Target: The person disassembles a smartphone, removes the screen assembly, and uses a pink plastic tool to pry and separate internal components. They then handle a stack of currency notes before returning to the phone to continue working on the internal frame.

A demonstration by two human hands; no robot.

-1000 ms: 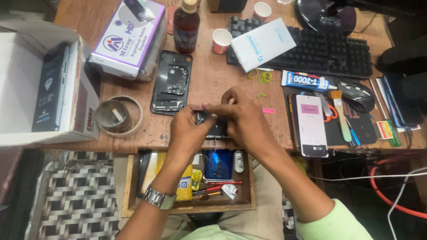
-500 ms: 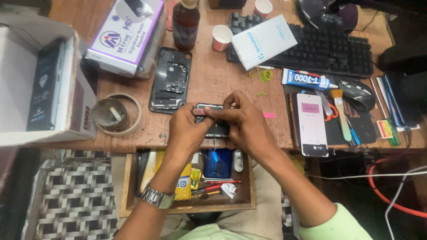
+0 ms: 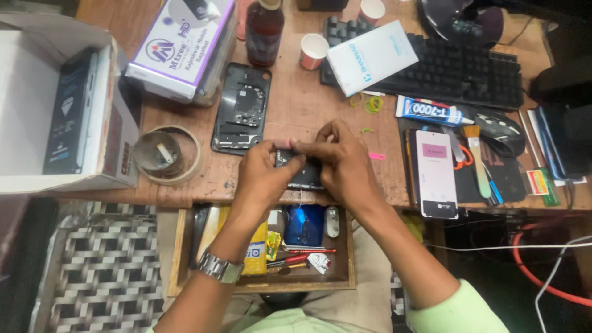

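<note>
Both hands have drawn nearer the wooden bench (image 3: 290, 117) edge; left hand (image 3: 265, 179) and right hand (image 3: 342, 163) fingers pinch a flat, dark, glossy phone (image 3: 300, 174) between them.

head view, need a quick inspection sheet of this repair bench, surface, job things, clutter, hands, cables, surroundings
surface: worn wooden desk, open drawer below its front edge.
job's things: small dark phone part at the desk edge, held between both hands.
clutter: opened phone back, tape roll, brown bottle, paper cup, white box, keyboard, glue tube, pale phone, brush.
grippers: left hand and right hand both pinch the part.
cables: red cable and white cable at lower right.
surroundings: cardboard box at left, patterned floor.
</note>
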